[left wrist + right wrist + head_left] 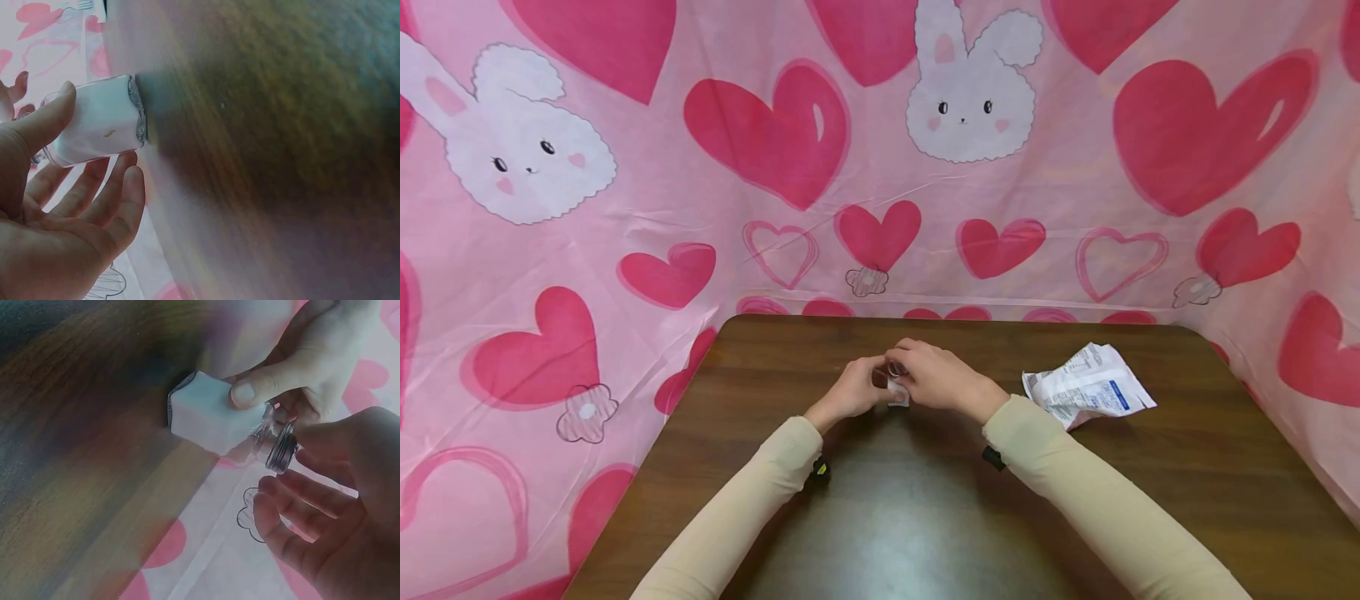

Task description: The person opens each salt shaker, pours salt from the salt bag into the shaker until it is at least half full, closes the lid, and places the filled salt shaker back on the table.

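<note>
A small square clear glass jar (209,415) full of something white stands on the wooden table. My left hand (853,389) grips its body, the thumb lying on one side and the fingers behind. At the top of the jar is a silver metal screw lid (282,450), which my right hand (943,377) holds between thumb and fingers. In the left wrist view the jar's white body (100,115) shows plainly, its base against the table. Seen from the head, the two hands hide most of the jar.
A crumpled white printed packet (1090,387) lies on the table, right of the hands. The dark wooden table (895,517) reaches back to a pink cloth (880,167) printed with hearts and rabbits, which hangs behind and on both sides.
</note>
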Demonstrator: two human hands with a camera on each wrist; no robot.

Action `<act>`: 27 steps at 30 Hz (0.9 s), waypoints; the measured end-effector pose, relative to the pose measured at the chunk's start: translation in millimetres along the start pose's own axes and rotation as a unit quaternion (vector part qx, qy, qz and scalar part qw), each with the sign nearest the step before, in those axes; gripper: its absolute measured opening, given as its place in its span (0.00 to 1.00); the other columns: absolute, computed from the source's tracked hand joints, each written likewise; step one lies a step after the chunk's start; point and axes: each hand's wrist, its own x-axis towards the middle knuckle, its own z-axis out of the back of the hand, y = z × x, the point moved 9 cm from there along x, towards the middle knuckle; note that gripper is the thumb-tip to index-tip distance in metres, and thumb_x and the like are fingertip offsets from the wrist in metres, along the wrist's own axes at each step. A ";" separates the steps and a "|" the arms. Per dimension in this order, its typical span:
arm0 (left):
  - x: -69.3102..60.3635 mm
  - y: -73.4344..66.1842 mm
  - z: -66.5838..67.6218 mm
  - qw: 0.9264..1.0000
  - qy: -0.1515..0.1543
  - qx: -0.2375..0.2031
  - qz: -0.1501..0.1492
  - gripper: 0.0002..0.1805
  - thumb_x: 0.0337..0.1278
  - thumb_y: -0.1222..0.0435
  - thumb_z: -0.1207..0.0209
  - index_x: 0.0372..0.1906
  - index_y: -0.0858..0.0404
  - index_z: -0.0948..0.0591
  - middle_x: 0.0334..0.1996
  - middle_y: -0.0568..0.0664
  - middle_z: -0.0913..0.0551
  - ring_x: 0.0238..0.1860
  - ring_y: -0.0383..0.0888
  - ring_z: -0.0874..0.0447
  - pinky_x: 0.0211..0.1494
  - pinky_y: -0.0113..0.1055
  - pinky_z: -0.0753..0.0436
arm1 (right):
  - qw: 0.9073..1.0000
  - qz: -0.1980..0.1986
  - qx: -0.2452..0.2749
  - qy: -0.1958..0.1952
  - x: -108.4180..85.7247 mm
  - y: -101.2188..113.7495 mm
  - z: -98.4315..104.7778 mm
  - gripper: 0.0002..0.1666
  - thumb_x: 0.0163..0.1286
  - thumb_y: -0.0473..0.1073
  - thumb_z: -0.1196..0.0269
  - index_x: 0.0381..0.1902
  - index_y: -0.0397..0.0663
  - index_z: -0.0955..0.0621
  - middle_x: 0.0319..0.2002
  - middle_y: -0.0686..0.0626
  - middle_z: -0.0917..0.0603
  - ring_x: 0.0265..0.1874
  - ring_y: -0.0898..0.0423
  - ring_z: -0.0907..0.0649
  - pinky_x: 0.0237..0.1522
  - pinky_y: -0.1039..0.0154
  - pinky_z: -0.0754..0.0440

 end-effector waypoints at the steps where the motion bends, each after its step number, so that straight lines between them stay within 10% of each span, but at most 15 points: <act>1: -0.2 0.2 0.2 1.000 0.000 -0.002 0.000 0.25 0.56 0.65 0.22 0.58 0.63 0.16 0.43 0.50 0.13 0.41 0.49 0.14 0.46 0.39 0.15 | 1.000 0.004 -0.004 0.000 0.1 1.2 0.1 0.23 0.71 0.38 0.29 0.62 0.43 0.17 0.52 0.46 0.17 0.47 0.52 0.17 0.54 0.53 0.16; 11: -0.2 0.3 -2.4 1.000 -0.003 0.007 -0.010 0.22 0.55 0.66 0.22 0.54 0.63 0.14 0.44 0.50 0.12 0.42 0.44 0.13 0.48 0.39 0.15 | 0.999 -0.023 -0.025 -0.024 3.8 -1.7 -0.8 0.11 0.71 0.40 0.28 0.46 0.40 0.14 0.38 0.48 0.18 0.36 0.53 0.19 0.41 0.56 0.16; 17: 1.8 0.1 -1.2 1.000 -0.008 0.020 -0.010 0.21 0.54 0.64 0.21 0.52 0.61 0.13 0.44 0.46 0.11 0.43 0.41 0.15 0.51 0.40 0.17 | 0.996 -0.082 -0.029 -0.035 6.0 -14.7 -2.6 0.20 0.72 0.54 0.29 0.40 0.43 0.21 0.28 0.51 0.24 0.27 0.55 0.23 0.30 0.59 0.22; 21: 2.2 0.4 0.0 1.000 -0.007 0.024 -0.008 0.22 0.54 0.64 0.21 0.54 0.61 0.14 0.45 0.47 0.11 0.43 0.42 0.16 0.51 0.40 0.18 | 0.996 -0.086 -0.023 -0.015 4.8 -16.8 -5.2 0.23 0.74 0.58 0.31 0.51 0.46 0.20 0.36 0.50 0.20 0.33 0.55 0.20 0.35 0.57 0.17; 27: 1.8 1.2 0.5 1.000 -0.004 0.019 -0.010 0.21 0.56 0.67 0.22 0.54 0.65 0.14 0.45 0.51 0.11 0.44 0.46 0.12 0.51 0.40 0.15 | 1.000 0.007 -0.026 -0.001 0.1 3.1 -5.5 0.24 0.75 0.44 0.32 0.65 0.44 0.20 0.57 0.45 0.20 0.53 0.50 0.22 0.52 0.53 0.16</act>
